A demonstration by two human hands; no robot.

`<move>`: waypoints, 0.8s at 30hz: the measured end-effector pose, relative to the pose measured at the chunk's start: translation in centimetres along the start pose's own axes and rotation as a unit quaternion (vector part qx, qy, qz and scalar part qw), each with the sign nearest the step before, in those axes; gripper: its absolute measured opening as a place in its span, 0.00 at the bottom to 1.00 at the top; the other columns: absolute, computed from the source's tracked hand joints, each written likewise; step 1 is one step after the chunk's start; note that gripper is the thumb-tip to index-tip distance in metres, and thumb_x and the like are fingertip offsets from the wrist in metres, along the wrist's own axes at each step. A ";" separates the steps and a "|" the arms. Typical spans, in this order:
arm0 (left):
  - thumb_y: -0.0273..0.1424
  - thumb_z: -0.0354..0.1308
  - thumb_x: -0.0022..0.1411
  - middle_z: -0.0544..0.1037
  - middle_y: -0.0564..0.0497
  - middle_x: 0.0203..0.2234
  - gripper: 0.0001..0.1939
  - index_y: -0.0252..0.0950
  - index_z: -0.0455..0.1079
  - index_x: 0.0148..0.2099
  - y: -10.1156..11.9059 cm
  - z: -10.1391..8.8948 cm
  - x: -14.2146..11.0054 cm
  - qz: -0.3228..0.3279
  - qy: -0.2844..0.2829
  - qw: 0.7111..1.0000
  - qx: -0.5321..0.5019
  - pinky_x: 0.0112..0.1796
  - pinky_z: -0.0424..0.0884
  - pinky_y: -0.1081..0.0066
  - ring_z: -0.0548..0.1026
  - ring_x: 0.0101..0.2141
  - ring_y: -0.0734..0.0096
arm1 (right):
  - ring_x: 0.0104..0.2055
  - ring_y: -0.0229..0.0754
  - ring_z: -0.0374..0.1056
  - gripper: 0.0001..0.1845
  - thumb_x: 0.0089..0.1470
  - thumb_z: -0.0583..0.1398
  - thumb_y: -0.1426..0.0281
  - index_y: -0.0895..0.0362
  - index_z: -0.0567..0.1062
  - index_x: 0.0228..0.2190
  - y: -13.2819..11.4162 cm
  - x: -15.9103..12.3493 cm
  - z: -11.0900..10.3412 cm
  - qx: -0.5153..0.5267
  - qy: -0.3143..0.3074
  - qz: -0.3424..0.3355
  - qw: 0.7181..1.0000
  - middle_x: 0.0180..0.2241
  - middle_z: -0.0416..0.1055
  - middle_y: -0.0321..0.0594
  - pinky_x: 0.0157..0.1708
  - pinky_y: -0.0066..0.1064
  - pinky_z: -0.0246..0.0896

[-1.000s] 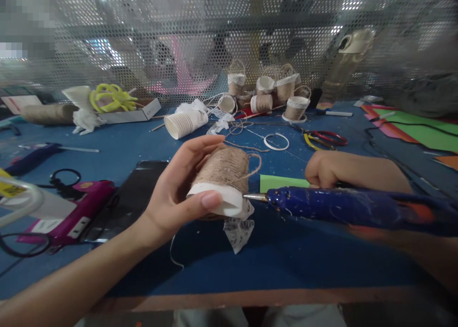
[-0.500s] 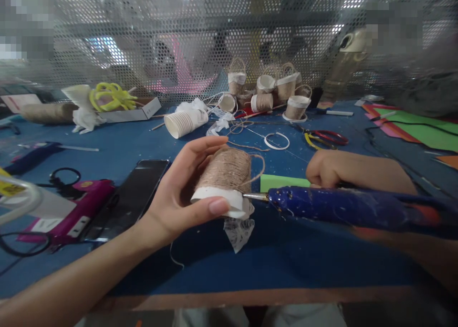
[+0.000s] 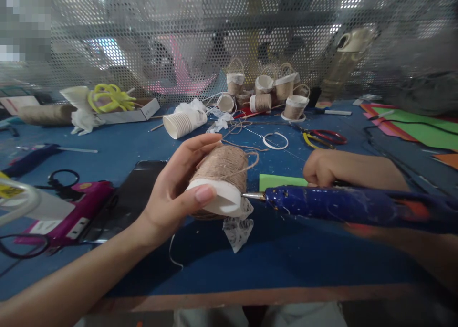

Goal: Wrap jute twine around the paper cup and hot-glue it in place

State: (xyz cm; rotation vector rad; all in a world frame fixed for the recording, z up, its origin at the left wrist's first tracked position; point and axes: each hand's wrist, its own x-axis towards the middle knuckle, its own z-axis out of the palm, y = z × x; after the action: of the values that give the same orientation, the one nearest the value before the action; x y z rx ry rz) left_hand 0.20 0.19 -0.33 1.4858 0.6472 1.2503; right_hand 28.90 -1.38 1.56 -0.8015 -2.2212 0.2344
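My left hand (image 3: 168, 198) is closed round a paper cup wrapped in jute twine (image 3: 222, 167), lying on its side, with my thumb on its white rim (image 3: 223, 200). White lace (image 3: 238, 229) hangs below the rim. A blue glue gun (image 3: 339, 205) comes in from the right, and its metal nozzle (image 3: 252, 195) touches the rim. My right hand (image 3: 379, 231) grips the gun from beneath, blurred and mostly hidden. Behind the gun a fist and forearm (image 3: 329, 167) lie on the table beside a green paper strip (image 3: 281, 180). They seem to be another person's.
On the blue table (image 3: 286, 260) lie a black phone (image 3: 132, 193), a pink glue gun (image 3: 75, 212), a stack of paper cups (image 3: 182, 121), several finished twine baskets (image 3: 265, 90), scissors (image 3: 324, 138) and coloured paper sheets (image 3: 418, 129). Perforated metal mesh (image 3: 214, 40) closes off the back.
My left hand has turned the cup slightly and my thumb has slid along the rim. The glue gun's nozzle stays at the rim.
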 end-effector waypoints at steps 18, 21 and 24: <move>0.46 0.69 0.55 0.76 0.49 0.52 0.34 0.46 0.70 0.62 -0.5 -0.3 0.0 -0.007 -0.030 0.999 0.019 0.53 0.73 0.59 0.74 0.54 0.50 | 0.26 0.37 0.58 0.11 0.58 0.57 0.72 0.51 0.60 0.27 0.4 -0.4 -0.4 -0.007 -0.038 -0.015 0.999 0.27 0.61 0.30 0.25 0.33 0.51; 0.47 0.69 0.55 0.77 0.49 0.52 0.34 0.45 0.70 0.62 -0.3 -0.2 0.0 -0.016 -0.021 1.000 0.010 0.51 0.74 0.60 0.75 0.52 0.52 | 0.25 0.37 0.58 0.12 0.60 0.57 0.71 0.51 0.59 0.27 0.4 -0.4 -0.2 -0.009 -0.036 -0.014 0.999 0.26 0.61 0.31 0.25 0.33 0.51; 0.48 0.69 0.54 0.77 0.48 0.51 0.34 0.45 0.70 0.60 -0.1 0.0 0.0 -0.034 -0.019 0.999 -0.002 0.51 0.74 0.57 0.76 0.52 0.50 | 0.25 0.37 0.58 0.12 0.61 0.55 0.72 0.51 0.59 0.27 0.3 -0.4 -0.1 -0.008 -0.034 -0.009 0.999 0.26 0.61 0.31 0.25 0.33 0.51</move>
State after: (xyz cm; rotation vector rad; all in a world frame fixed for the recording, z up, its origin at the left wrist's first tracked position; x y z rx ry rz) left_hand 0.26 0.27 -0.45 1.4689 0.6648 1.1687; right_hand 29.34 -1.38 1.28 -0.7938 -2.2946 0.2384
